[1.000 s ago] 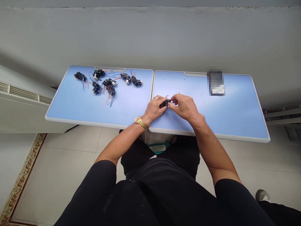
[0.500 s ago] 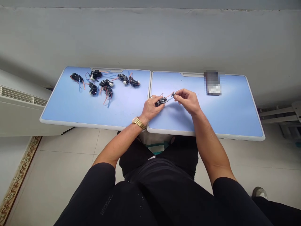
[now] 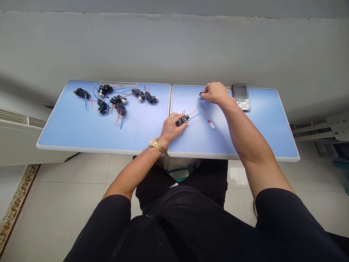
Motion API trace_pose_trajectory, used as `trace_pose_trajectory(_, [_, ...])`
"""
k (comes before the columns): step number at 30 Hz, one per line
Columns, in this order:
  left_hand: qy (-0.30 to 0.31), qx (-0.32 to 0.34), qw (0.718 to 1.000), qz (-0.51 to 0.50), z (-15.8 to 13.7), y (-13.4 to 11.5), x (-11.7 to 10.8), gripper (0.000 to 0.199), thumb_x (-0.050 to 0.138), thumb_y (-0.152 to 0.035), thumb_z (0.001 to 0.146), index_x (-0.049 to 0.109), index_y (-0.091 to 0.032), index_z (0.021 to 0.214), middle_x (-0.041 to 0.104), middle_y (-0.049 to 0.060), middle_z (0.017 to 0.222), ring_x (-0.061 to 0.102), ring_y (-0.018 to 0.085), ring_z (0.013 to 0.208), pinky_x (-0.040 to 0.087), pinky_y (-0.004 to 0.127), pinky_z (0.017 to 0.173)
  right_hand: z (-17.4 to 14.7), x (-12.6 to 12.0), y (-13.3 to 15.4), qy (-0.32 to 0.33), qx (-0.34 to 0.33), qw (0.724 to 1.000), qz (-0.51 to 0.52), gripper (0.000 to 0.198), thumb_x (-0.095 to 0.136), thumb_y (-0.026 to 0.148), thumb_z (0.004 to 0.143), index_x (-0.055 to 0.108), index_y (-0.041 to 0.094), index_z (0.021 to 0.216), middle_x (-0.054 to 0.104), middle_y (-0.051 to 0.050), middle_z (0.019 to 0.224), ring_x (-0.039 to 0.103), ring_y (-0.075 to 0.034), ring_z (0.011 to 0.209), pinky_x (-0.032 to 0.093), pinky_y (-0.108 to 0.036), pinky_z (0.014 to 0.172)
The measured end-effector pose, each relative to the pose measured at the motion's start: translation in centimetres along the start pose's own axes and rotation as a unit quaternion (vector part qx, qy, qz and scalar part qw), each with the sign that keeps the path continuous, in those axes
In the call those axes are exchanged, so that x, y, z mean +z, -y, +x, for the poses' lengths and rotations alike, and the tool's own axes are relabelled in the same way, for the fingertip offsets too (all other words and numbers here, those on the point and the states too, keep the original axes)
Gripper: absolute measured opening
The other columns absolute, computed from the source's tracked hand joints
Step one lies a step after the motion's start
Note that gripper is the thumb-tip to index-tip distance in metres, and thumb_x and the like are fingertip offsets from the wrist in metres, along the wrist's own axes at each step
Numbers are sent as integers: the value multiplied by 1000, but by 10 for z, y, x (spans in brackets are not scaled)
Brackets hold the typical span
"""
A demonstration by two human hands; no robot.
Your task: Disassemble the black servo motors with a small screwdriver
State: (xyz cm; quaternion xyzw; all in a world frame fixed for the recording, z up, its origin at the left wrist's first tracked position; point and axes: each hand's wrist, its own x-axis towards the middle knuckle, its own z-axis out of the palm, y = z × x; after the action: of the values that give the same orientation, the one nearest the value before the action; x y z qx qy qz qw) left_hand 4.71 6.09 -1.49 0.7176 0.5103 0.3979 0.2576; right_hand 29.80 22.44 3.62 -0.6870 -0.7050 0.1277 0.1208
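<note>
My left hand [image 3: 172, 129] is closed round a small black motor assembly [image 3: 182, 120] with a round light-rimmed part on top. From its right end stick out a pink and a blue strip [image 3: 195, 115], and a thin red wire loops above it. Farther back on the right-hand table, my right hand [image 3: 215, 92] pinches a small black part [image 3: 201, 94]; its fingers partly hide that part. Between the hands lies a thin screwdriver [image 3: 209, 121] with a red and clear handle, close to the strip ends and touched by neither hand.
Several similar black motor assemblies [image 3: 119, 99] with wires and coloured strips lie on the left-hand table [image 3: 68, 127]. A dark, partly blurred object [image 3: 240, 91] stands at the back of the right-hand table [image 3: 264, 138]. A wall rises behind both tables.
My right hand has moved away from the strip ends to the back of the table, with a small black part at its fingertips. The screwdriver now shows. My left hand keeps its hold.
</note>
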Motion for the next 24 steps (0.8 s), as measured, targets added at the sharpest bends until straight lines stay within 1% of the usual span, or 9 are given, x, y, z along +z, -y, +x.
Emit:
trace_pose_trajectory(2, [0,1,1000,0,0,0,0,34,81,-17,94,83,-22,128,81,6,118,78,22,110,65,37,104,18,9,6,23,-31,999,-33,11,86,16,78,76,20,73,72,-9,79,74,-38,107,53,-62,109])
trace_pose_trajectory(6, [0,4,1000,0,-1,1,1,33,81,-16,94,83,-22,127,81,7,119,78,22,111,65,37,105,43,27,13,27,-74,993,-91,13,91,20,76,79,15,77,75,-12,86,74,-43,116,52,-65,112])
trace_pose_trajectory(9, [-4,5,1000,-4,-1,1,2,33,81,-17,93,83,-22,126,82,6,118,78,22,110,65,38,104,51,34,13,19,-96,990,-102,18,93,25,77,78,16,77,77,-12,91,74,-40,114,54,-63,111])
trace_pose_trajectory(12, [-4,7,1000,-5,-1,2,2,33,81,-18,94,83,-22,127,82,7,118,79,22,110,65,38,104,45,28,9,1,-111,991,-77,19,93,27,77,75,19,76,74,-9,83,74,-37,106,56,-62,108])
trace_pose_trajectory(15, [-3,11,1000,-8,-1,1,2,34,81,-18,94,83,-20,128,82,7,118,79,22,111,65,38,105,18,9,3,-42,-75,996,-10,10,81,27,90,75,22,85,73,-9,83,73,-34,99,57,-59,101])
trace_pose_trajectory(17, [-4,12,1000,-8,-1,1,1,33,81,-18,95,83,-20,128,82,8,119,79,22,111,65,38,105,-13,-4,0,-106,-57,992,47,7,70,27,98,74,24,93,75,-9,88,73,-32,97,57,-55,97])
trace_pose_trajectory(19, [-3,9,1000,-5,-1,1,1,33,81,-19,95,83,-20,128,82,8,119,79,23,112,65,39,105,-52,-11,-2,-159,-73,980,96,9,66,28,101,73,25,97,76,-6,88,72,-28,90,57,-49,93])
trace_pose_trajectory(21, [0,5,1000,-3,-1,0,0,33,81,-19,96,82,-21,128,82,7,121,79,23,113,65,39,106,-91,-10,-2,-191,-84,968,142,11,64,28,99,72,25,92,78,-4,86,71,-23,82,57,-42,86])
trace_pose_trajectory(24, [7,1,1000,-3,0,0,-1,34,81,-18,96,82,-22,130,82,8,124,78,23,117,64,40,109,-138,4,0,-216,-81,948,220,14,63,31,98,71,26,88,80,-2,85,71,-20,75,57,-36,76])
